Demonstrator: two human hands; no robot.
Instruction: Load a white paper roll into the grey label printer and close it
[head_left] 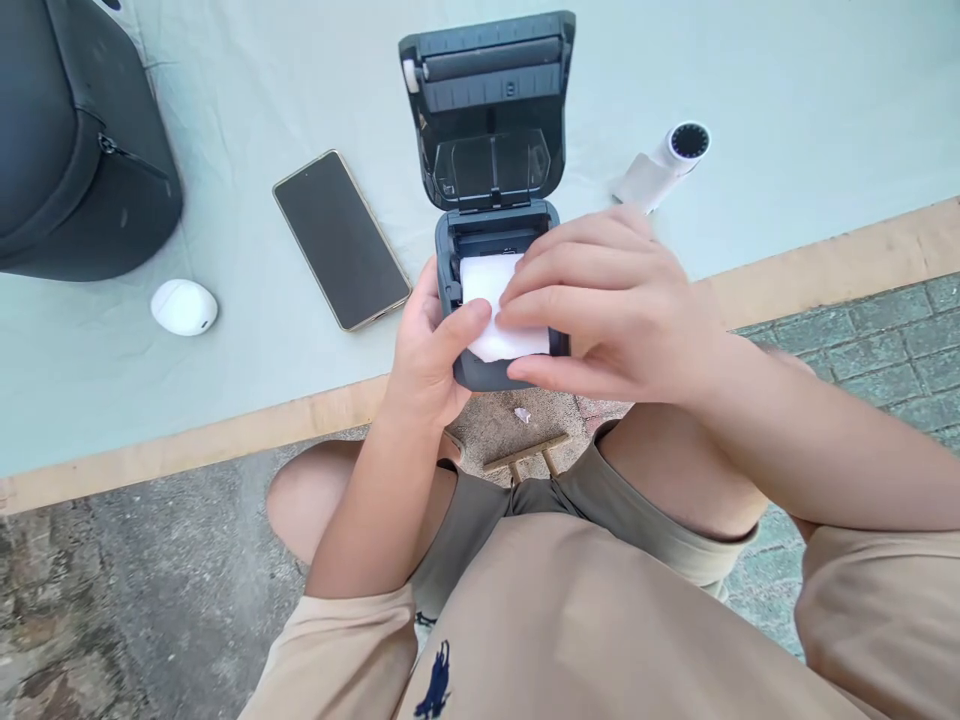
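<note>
Left hand (427, 355) gripped dark grey plastic printer (491, 215) body, thumb pressed on white paper roll (491, 300) in bay. Right hand (607, 305) fingers together, flat atop roll. Beyond fingers: lid stood open. Left of fingers: black phone (341, 240). Risk: roll seated crooked, likely jamming.

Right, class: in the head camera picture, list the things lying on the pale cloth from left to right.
Black bag → white oval case → phone → open printer, with the left hand and right hand on its white paper → white tube-shaped gadget.
</note>
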